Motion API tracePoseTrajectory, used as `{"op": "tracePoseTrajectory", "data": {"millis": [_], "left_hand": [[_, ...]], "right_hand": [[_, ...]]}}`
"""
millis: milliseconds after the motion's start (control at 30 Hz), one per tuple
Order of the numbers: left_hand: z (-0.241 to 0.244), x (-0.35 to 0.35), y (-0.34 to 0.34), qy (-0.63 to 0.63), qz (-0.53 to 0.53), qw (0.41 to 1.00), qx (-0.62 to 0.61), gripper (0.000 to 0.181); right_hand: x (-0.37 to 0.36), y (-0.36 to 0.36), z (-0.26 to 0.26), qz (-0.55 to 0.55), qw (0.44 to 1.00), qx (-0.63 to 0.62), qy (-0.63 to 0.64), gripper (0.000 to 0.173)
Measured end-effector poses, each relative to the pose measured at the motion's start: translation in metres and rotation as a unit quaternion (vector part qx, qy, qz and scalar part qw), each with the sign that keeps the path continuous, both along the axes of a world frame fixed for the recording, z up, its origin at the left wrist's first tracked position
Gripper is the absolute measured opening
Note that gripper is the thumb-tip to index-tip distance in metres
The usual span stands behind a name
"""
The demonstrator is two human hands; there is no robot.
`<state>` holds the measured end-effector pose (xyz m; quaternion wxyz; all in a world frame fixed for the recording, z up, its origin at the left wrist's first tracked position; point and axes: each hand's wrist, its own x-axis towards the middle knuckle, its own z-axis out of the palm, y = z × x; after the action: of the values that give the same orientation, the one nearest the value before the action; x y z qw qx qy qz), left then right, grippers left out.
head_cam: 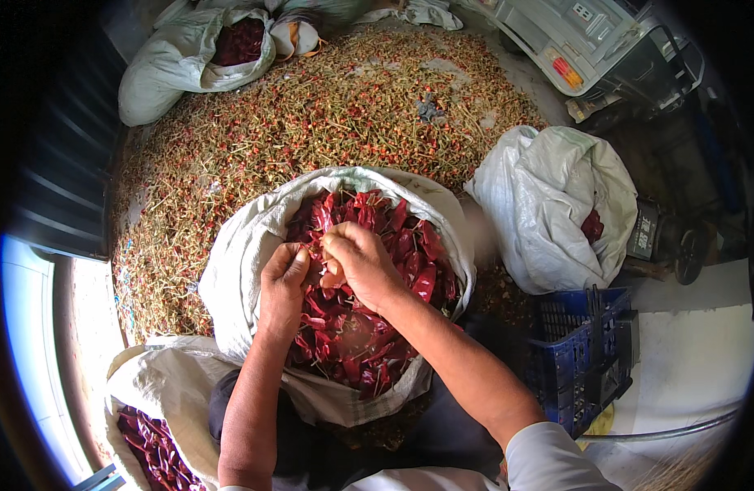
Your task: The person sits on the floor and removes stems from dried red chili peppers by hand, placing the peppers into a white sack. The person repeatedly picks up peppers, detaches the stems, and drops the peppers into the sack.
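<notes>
Dried red chili peppers [352, 334] fill an open white woven sack [239, 264] with its rim rolled down, straight before me. Over the peppers, my left hand [285, 276] has its thumb and index finger pinched together near the sack's left side. My right hand [355, 261] is close beside it, fingers curled and pinching. A small piece of chili seems to lie between the two hands, but the fingers mostly hide it. Both forearms reach in from the bottom of the view.
Pepper stems and scraps [291, 116] cover the floor. Other white sacks of chilies stand at the upper left [162, 67], lower left [180, 380] and right [555, 202]. A blue plastic crate [548, 362] is at the right, below a vehicle's rear [573, 43].
</notes>
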<state>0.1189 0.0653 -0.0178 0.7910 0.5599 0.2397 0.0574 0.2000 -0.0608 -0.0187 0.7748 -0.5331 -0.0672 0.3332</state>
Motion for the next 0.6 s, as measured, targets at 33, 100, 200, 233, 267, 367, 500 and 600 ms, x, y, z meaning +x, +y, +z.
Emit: {"op": "tracePoseTrajectory", "data": {"millis": [33,100,200,233,267,367,500,600], "left_hand": [[0.002,0.000,-0.001,-0.007,0.011,1.000,-0.029,0.009],[-0.001,0.000,0.000,-0.017,0.019,0.999,-0.026,0.010],[-0.006,0.001,0.002,-0.026,0.033,0.999,-0.024,0.010],[-0.007,0.001,0.002,-0.028,0.037,0.999,-0.023,0.011],[-0.007,0.002,0.001,-0.029,0.041,0.998,-0.025,0.010],[0.003,0.003,-0.003,-0.025,0.047,0.998,-0.038,0.010],[0.004,0.001,0.001,-0.014,0.020,0.995,-0.092,0.012],[-0.004,-0.001,0.009,-0.013,0.006,0.994,-0.113,0.014]], "right_hand": [[0.002,0.000,0.000,-0.022,1.000,-0.012,-0.009,0.020],[0.003,0.000,0.003,-0.051,0.982,-0.141,-0.115,0.022],[0.002,-0.003,0.002,-0.003,0.952,-0.210,-0.225,0.021],[0.000,-0.003,0.001,0.003,0.948,-0.213,-0.235,0.021],[-0.002,-0.002,0.000,0.010,0.945,-0.216,-0.246,0.021],[-0.005,0.001,0.001,0.032,0.942,-0.214,-0.256,0.018],[-0.008,0.001,-0.002,0.036,0.942,-0.194,-0.273,0.018],[-0.006,-0.001,0.003,0.081,0.959,-0.186,-0.198,0.017]]}}
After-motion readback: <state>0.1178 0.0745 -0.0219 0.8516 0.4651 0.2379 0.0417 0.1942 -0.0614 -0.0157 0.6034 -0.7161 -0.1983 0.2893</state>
